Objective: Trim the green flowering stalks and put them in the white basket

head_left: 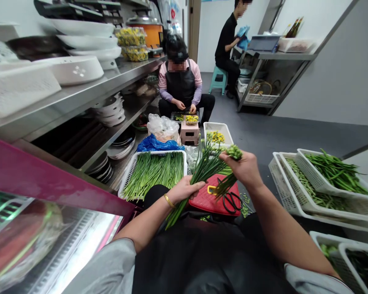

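Here, long, thin green stalks (206, 163) are clamped in the left hand (184, 190)

The left fingers are wrapped around the stalks; a smaller bunch with pale green buds (234, 152) is pinched between the fingers of the right hand (245, 168). A red mark on a hanging, translucent plastic bag (173, 14) is too small to be read. Below the bunches, black-handled scissors (232, 202) are laid on a red quilted surface (202, 201), partly hidden. To the left, more stalks are held in a white plastic basket (127, 177). The space ahead is occupied by a pink plastic stool (189, 134) and a seated person in a black apron (180, 83); the right side is crowded by stacked white baskets (283, 181).
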`<act>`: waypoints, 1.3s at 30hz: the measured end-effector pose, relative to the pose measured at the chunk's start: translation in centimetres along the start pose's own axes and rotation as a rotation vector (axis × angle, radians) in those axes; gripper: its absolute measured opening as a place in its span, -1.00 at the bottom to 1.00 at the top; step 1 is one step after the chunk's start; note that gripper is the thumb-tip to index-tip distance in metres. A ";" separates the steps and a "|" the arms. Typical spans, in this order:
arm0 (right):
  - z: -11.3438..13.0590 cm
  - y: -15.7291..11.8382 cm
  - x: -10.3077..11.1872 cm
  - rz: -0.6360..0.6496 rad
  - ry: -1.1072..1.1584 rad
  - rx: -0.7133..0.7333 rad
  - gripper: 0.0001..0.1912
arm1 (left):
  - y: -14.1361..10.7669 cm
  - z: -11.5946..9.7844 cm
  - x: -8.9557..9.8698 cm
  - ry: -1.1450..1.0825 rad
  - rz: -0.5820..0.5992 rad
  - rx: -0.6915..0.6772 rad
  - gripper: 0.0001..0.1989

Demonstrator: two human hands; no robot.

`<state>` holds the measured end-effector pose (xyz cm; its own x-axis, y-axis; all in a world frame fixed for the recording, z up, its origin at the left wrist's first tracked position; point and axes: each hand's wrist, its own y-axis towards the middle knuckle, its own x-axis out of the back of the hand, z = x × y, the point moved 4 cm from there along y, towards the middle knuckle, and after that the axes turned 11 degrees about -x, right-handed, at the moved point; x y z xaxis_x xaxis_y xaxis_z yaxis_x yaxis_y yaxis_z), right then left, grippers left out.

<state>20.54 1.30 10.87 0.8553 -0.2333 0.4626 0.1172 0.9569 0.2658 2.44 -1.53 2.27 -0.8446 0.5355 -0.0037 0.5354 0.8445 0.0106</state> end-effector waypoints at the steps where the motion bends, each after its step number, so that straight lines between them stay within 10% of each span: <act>1: -0.1 0.2 0.5 -0.029 0.010 -0.002 -0.72 | 0.0 -0.1 0.0 0.007 0.003 -0.006 -0.47; 9: 1.9 -1.5 1.4 -0.133 -0.028 0.073 -0.74 | 0.2 0.2 0.4 0.053 -0.076 -0.019 -0.45; 18: 1.1 -1.2 -2.7 0.128 -0.183 0.104 -0.73 | 0.2 1.1 -0.2 0.067 -0.031 0.007 -0.50; 30: 1.6 -0.8 1.9 -0.148 -0.093 0.073 -0.71 | -0.2 1.3 -0.2 -0.107 0.038 0.056 -0.44; 39: 0.2 -2.1 -3.3 0.203 -0.351 0.072 -0.78 | 0.0 1.7 -0.4 -0.091 -0.011 0.049 -0.43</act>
<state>17.38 0.04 8.98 0.6319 -0.0978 0.7689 -0.0827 0.9778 0.1924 2.78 -1.76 0.58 -0.8473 0.5226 -0.0941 0.5277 0.8485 -0.0391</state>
